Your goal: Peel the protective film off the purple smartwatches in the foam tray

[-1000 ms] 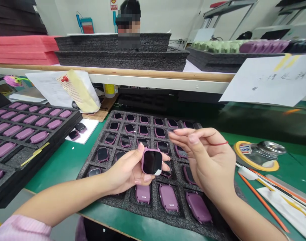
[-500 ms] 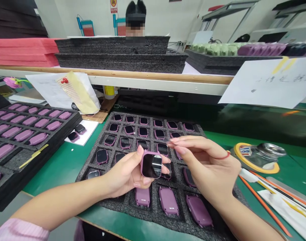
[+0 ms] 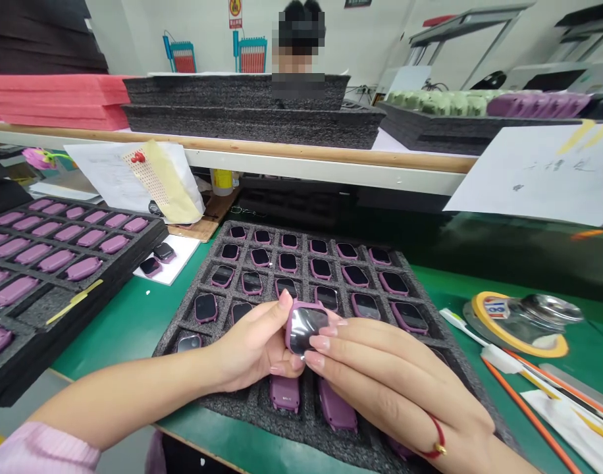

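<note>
My left hand point(image 3: 259, 342) is closed around a purple smartwatch body point(image 3: 304, 329), its dark glossy screen tilted up at me with a bright reflection across it. My right hand point(image 3: 380, 375) lies against the right side of that screen, fingers stretched out and fingertips touching the glass; its thumb is hidden. Whether a clear film is under those fingertips, I cannot tell. Beneath both hands is a dark foam tray point(image 3: 255, 411) holding many purple watch bodies. Most lie screen up, while nearer ones such as this watch body point(image 3: 284, 393) lie back up.
Another foam tray point(image 3: 79, 299) with purple watch bodies stands at left. Two watches point(image 3: 156, 260) sit on white paper beside it. At right are a tape roll point(image 3: 479, 306), a glass jar with metal lid point(image 3: 551, 309) and orange sticks point(image 3: 528, 411). A shelf edge point(image 3: 301, 161) spans the back.
My right hand has come down and left from above the tray, where it pinched a small clear film, onto the watch screen. My left hand keeps its hold. The view has shifted slightly.
</note>
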{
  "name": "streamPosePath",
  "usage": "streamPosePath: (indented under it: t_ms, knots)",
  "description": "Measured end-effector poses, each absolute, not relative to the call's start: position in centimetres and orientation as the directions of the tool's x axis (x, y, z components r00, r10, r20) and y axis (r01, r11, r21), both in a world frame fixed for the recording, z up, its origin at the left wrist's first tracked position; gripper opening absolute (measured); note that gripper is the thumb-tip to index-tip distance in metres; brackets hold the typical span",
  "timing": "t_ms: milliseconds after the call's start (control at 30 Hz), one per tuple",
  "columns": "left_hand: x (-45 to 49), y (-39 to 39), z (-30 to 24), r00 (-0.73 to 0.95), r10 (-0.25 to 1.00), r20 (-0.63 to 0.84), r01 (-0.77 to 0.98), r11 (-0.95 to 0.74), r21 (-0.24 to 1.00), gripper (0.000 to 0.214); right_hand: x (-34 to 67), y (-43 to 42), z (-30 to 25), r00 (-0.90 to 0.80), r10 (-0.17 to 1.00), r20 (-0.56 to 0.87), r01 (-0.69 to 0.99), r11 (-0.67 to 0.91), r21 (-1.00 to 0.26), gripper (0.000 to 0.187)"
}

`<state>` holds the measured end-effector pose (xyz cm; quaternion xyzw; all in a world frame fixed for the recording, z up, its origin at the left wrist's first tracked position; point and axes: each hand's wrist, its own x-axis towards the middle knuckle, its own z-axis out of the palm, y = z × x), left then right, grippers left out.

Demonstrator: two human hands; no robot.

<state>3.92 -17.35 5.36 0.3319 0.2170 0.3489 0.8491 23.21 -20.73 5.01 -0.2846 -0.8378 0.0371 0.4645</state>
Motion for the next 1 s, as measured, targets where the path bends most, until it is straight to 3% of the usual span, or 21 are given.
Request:
streamPosePath:
  t_ms: [400,500,600,700,800,867,967,1000]
  knots:
    - [3.9,-17.4,5.3,0.651,0.747,-0.136,-0.446,0.521,0.728,0.064,23.4,-20.1,5.2,-0.443,0.455,0.773,0.434,0.863,-0.259,0.037]
    - [3.9,-17.3,5.2,0.64,0.757,-0.132,-0.451,0.51,0.732,0.063,23.6,-19.2,5.7,-0.527,0.38,0.76,0.439,0.888,-0.14,0.034]
    - [3.9,-17.2,5.1,0.631,0.762,-0.143,-0.447,0.509,0.736,0.059,23.4,-18.2,6.6,-0.579,0.238,0.78,0.426,0.904,0.04,0.018]
    - [3.9,-17.2,5.0,0.58,0.791,-0.197,-0.407,0.49,0.771,0.059,22.6,-18.0,7.4,-0.544,0.185,0.819,0.44,0.893,0.09,0.004]
    - [3.9,-17.0,5.1,0.52,0.808,-0.276,-0.293,0.473,0.831,0.06,22.5,-18.2,7.7,-0.514,0.25,0.821,0.448,0.894,0.008,0.004]
    - [3.8,-16.9,5.2,0.504,0.812,-0.294,-0.209,0.444,0.871,0.056,23.5,-18.2,7.6,-0.521,0.388,0.761,0.534,0.843,-0.064,0.009]
    - [3.8,-16.9,5.2,0.512,0.809,-0.291,-0.066,0.375,0.925,0.05,28.0,-18.1,6.8,-0.424,0.665,0.615,0.813,0.578,-0.064,0.012]
    - [3.8,-16.9,5.2,0.516,0.802,-0.299,-0.022,0.362,0.932,0.05,30.2,-18.1,6.4,-0.372,0.699,0.611,0.864,0.501,-0.046,0.011]
